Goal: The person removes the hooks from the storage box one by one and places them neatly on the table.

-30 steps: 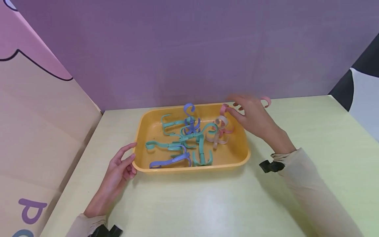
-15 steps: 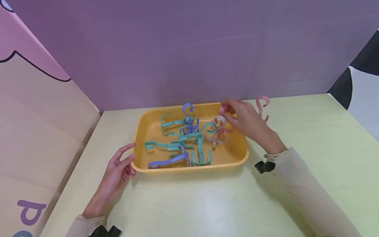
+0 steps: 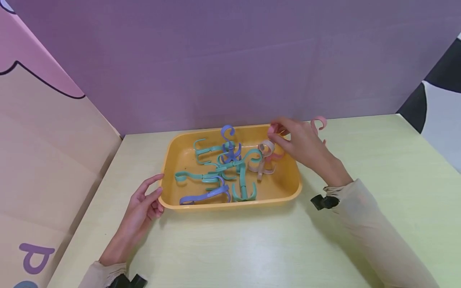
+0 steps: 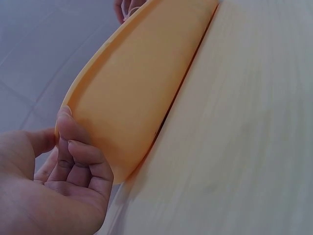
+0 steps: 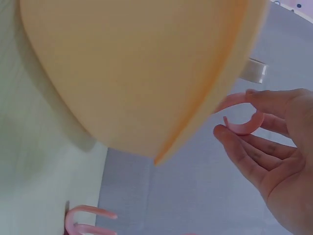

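Observation:
My left hand (image 3: 138, 210) holds the left end of a yellow plastic tray (image 3: 230, 206). In the left wrist view its thumb and fingers pinch the rim of the tray's yellow wall (image 4: 132, 78). Over the tray's back right corner, my right hand (image 3: 304, 145) pinches the curled top of a pink plastic hook (image 3: 272, 129). The right wrist view shows that pink curl (image 5: 248, 126) between thumb and fingers, with its lower part hidden behind the tray wall. A pale pink hook (image 3: 262, 166) lies just beside it in the tray.
Several teal hooks (image 3: 243, 182) and two violet hooks, one standing (image 3: 230, 150) and one lying (image 3: 207, 196), share the tray. Behind my right hand another pink hook (image 3: 318, 122) stands on the table (image 3: 223, 248). A purple partition (image 3: 230, 64) rises along the back edge.
My right hand has moved from a blurred reach above the back right corner to a pinch on the pink hook's curl. The left hand keeps its hold on the tray.

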The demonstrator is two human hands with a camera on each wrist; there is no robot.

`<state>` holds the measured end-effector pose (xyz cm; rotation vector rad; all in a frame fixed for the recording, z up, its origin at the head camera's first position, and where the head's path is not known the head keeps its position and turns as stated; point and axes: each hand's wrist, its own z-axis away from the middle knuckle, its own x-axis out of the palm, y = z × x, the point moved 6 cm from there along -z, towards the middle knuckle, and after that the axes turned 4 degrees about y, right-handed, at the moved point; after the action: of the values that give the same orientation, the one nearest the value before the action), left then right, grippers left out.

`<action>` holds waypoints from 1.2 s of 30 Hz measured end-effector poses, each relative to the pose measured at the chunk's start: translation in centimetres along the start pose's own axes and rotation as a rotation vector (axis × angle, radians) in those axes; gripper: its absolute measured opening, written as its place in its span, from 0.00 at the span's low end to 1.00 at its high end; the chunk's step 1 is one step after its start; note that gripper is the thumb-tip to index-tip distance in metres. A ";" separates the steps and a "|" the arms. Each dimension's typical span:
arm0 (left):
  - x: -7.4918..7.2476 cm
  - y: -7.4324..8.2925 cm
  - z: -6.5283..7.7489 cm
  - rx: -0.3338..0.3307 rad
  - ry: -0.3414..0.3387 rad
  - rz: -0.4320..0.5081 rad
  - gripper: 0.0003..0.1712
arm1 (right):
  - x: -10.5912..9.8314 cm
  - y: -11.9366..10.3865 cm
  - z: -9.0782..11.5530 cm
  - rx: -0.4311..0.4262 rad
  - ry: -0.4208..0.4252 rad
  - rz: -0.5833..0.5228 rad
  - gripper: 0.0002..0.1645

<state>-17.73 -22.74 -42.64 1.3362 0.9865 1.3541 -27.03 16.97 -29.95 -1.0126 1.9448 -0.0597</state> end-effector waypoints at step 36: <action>0.3 0.2 0.1 -0.002 -0.048 0.018 0.27 | -5.6 -4.3 1.3 -0.222 0.224 0.073 0.18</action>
<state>-17.62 -22.51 -42.37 1.3725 0.9425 1.3302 -21.99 18.34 -25.06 -1.1162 2.2287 0.0895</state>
